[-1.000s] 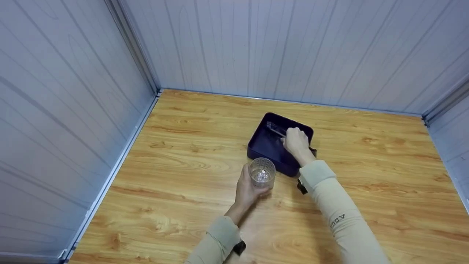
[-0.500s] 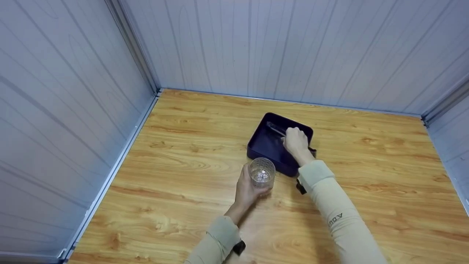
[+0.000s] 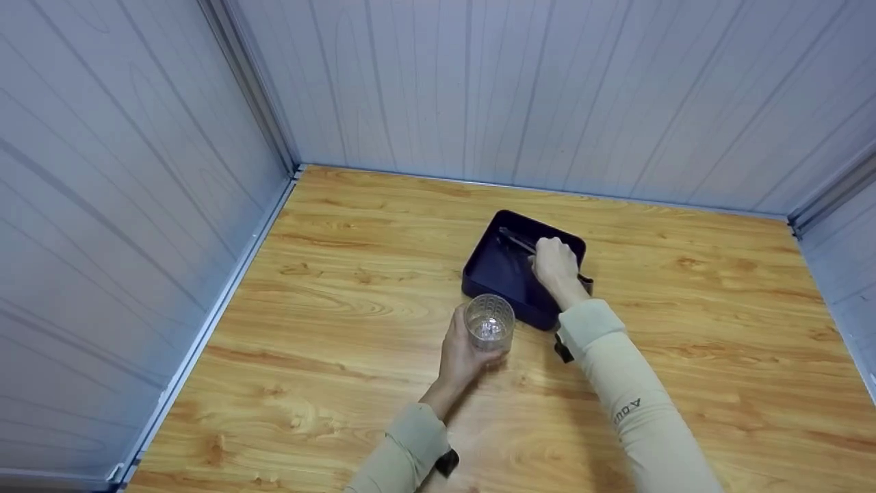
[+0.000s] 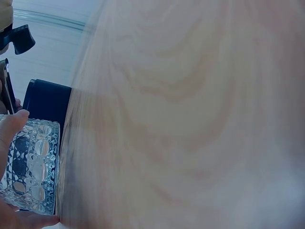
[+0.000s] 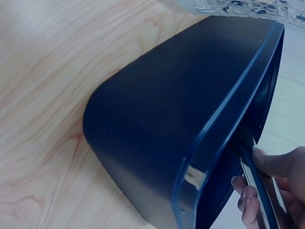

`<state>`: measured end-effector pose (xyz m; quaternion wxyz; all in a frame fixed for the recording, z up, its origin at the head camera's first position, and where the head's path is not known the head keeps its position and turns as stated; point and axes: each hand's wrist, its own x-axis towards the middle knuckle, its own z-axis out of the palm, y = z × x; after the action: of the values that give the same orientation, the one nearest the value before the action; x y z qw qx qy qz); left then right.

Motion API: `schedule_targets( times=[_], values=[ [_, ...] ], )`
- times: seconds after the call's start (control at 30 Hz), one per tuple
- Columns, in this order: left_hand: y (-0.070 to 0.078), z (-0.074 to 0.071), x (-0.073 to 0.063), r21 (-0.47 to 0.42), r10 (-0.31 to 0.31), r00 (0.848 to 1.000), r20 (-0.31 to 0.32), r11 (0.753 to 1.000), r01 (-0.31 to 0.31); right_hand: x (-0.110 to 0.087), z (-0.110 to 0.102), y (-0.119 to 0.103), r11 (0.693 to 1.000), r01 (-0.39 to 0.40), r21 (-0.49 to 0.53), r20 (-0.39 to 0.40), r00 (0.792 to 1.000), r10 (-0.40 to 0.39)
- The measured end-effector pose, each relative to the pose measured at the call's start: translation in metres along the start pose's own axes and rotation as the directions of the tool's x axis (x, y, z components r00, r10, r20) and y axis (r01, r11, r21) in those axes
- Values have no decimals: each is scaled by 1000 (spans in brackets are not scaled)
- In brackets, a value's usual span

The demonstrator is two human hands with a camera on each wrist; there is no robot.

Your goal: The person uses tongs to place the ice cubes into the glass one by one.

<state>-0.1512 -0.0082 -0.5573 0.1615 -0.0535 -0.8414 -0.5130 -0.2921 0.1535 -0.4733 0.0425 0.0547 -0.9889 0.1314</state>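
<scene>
A clear cut-pattern glass [image 3: 490, 322] stands on the wooden table, and my left hand [image 3: 462, 356] grips its side with fingers and thumb. Something bright shows at its bottom; whether that is the base or contents I cannot tell. Just behind it lies a dark navy tray [image 3: 534, 316] with raised walls. Over the tray's right part, my right hand [image 3: 556, 263] holds metal tongs [image 3: 518, 241], whose far ends reach toward the back left inside. In the right wrist view the tongs [image 5: 269, 200] lie between thumb and fingers, their tips hidden by the tray wall [image 5: 143, 105].
A small dark tab [image 3: 586, 283] sticks out at the tray's right side. White panel walls [image 3: 438, 89] stand behind and to both sides of the wood-grain table [image 3: 328, 301].
The far ends of the tongs, which looked spread and wide a second ago, now look narrower. Both hands, the glass and the tray have stayed nearly in place.
</scene>
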Motion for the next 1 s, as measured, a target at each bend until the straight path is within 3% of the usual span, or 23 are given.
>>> schedule_targets(
  times=[0.27,0.67,1.0],
  values=[
    [0,1,0,-5,-5,1000,4,1000,5,-1,-1,1,1000,0,-6,8,1000,0],
    [0,1,1,-6,0,1000,0,1000,0,-6,-4,9,999,52,5,-54,997,-51],
    [-1,0,1,-18,-2,1000,5,1000,2,-12,-15,16,998,35,60,12,999,-36]
  ],
)
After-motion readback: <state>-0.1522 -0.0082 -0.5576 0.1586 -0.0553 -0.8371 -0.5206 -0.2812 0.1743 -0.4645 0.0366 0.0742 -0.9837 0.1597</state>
